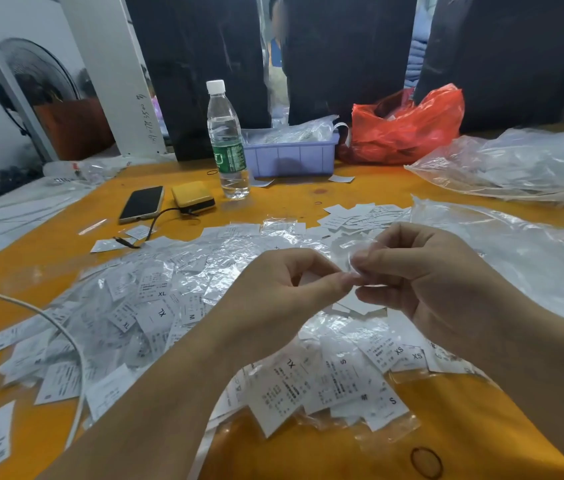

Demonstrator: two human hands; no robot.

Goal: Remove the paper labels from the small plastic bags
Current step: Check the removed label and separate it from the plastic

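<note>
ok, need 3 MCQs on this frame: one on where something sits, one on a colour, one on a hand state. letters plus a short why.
1. Where does the water bottle stand?
A. Just left of the purple tray
B. Inside the red bag
C. On the phone

2. What colour is the table top?
A. Green
B. Orange-yellow
C. Black

3. What are the hands doing?
A. Both lie flat on the table
B. The left hand and right hand pinch one small clear bag between them
C. One holds the bottle

Answers:
1 A: the bottle stands upright at the tray's left end.
2 B: bare table shows orange-yellow around the pile.
3 B: the fingertips of both hands meet on the clear plastic above the pile.
</note>
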